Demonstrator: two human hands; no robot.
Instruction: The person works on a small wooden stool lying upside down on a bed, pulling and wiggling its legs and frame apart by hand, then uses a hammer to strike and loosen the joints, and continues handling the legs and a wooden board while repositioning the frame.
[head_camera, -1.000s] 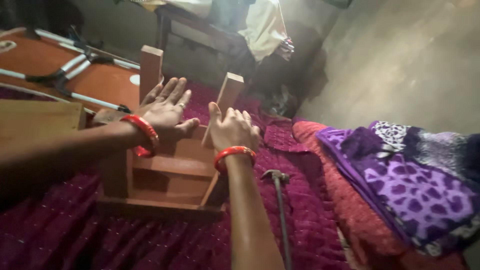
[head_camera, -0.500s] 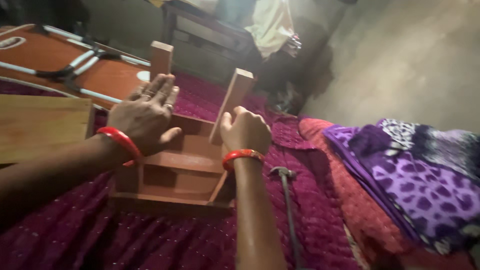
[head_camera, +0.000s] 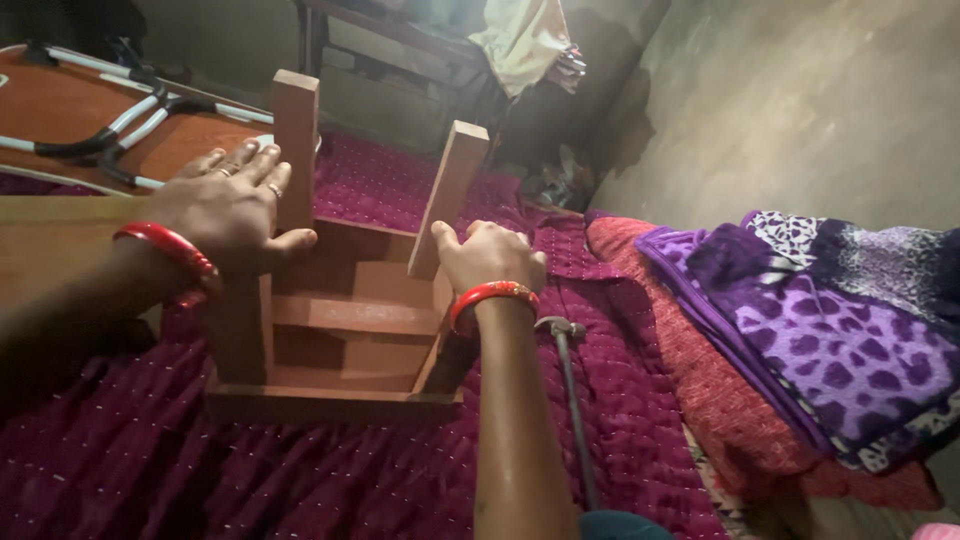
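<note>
A small wooden stool (head_camera: 340, 320) lies upside down on a maroon quilt (head_camera: 130, 470), its legs pointing up. The left hand (head_camera: 225, 212) lies flat with fingers spread on the stool's left side, against the base of the far left leg (head_camera: 296, 140), thumb hooked over the frame. The right hand (head_camera: 488, 258) is curled over the stool's right edge, thumb touching the base of the tilted right leg (head_camera: 450, 195). Just right of the right wrist, a hammer (head_camera: 568, 390) lies on the quilt. Farther right sits a purple patterned blanket (head_camera: 830, 320).
</note>
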